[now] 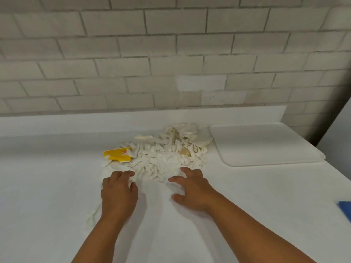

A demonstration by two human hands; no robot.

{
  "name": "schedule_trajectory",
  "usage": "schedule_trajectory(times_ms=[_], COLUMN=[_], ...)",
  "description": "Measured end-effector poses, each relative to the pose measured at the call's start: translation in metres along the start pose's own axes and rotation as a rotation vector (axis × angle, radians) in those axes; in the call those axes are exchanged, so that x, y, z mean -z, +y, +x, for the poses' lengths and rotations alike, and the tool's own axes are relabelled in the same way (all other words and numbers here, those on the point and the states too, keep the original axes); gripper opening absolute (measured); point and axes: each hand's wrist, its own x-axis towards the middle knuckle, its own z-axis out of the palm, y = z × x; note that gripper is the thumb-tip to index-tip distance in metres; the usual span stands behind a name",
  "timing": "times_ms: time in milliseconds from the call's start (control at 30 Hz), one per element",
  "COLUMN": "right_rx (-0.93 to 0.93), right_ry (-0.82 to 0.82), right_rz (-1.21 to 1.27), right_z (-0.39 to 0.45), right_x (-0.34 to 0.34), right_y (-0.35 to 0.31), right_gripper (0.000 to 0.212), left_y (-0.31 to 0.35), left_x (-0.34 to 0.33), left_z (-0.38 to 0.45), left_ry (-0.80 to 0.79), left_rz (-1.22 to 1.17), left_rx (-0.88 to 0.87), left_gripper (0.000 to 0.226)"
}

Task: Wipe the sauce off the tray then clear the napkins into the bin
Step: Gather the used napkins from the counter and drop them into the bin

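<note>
Reaching with fingers spread, left hand (118, 190) and right hand (191, 188) touch napkins (161, 158) (near edge).

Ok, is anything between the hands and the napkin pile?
Nothing visible. The left hand and right hand sit at the near edge of the napkin pile, fingers spread. A yellow packet lies in the pile's left side. No bin is in view.

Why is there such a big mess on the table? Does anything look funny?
Yes. A heap of torn, crumpled napkins is strewn over the counter beside the tray, some stained yellowish, with a yellow packet tangled in.
</note>
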Motion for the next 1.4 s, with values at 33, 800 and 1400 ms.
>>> schedule_trajectory(times_ms=[33, 800, 1400], right_rx=[0.010, 0.170, -0.035], right_ry=[-0.021, 0.067, 0.177], right_rz=[-0.031, -0.023, 0.545], right_z=[0.011, 0.072, -0.012], right_x=[-0.001, -0.013, 0.084], right_y=[-0.008, -0.036, -0.008], right_gripper=[0.063, 0.017, 0.012], left_y=[-0.007, -0.028, -0.021], left_x=[0.003, 0.005, 0.028], left_z=[0.007, 0.042, 0.052], left_ry=[-0.011, -0.280, -0.423], left_rz=[0.039, -0.104, -1.469], left_rx=[0.035, 0.255, 0.505], left_gripper=[0.038, 0.111, 0.062])
